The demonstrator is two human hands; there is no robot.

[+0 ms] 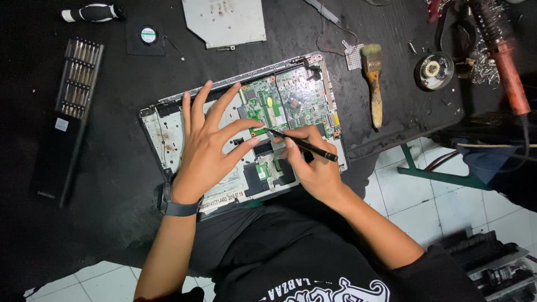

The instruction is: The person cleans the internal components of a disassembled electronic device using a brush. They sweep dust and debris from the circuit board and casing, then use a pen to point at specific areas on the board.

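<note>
Pressing flat, the open left hand [204, 148] steadies the opened laptop [246, 131] — right hand [313, 162] grips a black screwdriver [302, 144] — one slip could gouge the green circuit board [285, 103].

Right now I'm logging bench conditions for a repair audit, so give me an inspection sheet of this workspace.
Surface: black mat covering the bench.
Job's things: opened laptop chassis with green circuit board exposed; thin black screwdriver, tip on the board.
Clutter: screwdriver bit set, small fan, metal cover plate, paintbrush, round tin, soldering iron.
Grip: left hand spread flat on the chassis; right hand closed on the screwdriver.
Cables: thin red wire near the brush.
Surroundings: white tiled floor, green bench frame.
</note>
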